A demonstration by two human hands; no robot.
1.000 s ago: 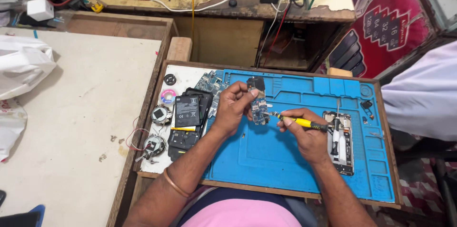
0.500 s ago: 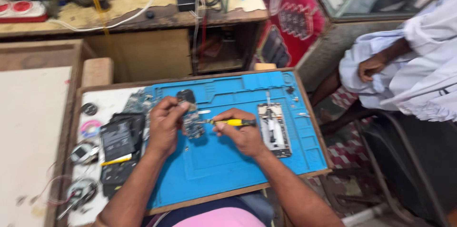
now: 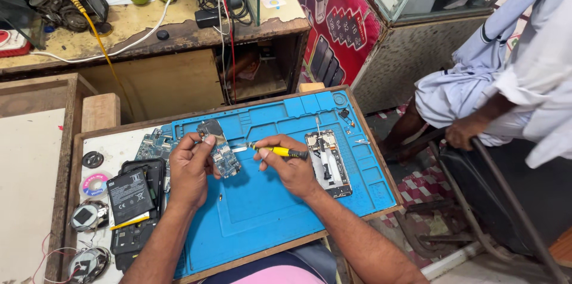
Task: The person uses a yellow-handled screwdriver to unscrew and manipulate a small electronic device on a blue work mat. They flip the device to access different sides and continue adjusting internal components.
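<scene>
A blue work mat (image 3: 268, 212) is covering most of the table, an opened phone (image 3: 327, 164) lying near its right edge. At mid-mat, the left hand (image 3: 192, 171) is gripping a small circuit board (image 3: 224, 157) while the right hand (image 3: 290, 168) is pinching a yellow-handled screwdriver (image 3: 280, 152), tip pointing at the board.

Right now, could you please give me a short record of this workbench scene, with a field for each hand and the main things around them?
left hand: left hand holds a small circuit board just above the blue mat
right hand: right hand grips a yellow-handled screwdriver, tip pointing toward the board
right of hands: opened phone body lying on the mat
left of mat: black phone battery on a dark phone frame, solder spool
nearby: seated person in white, off to the right
</scene>
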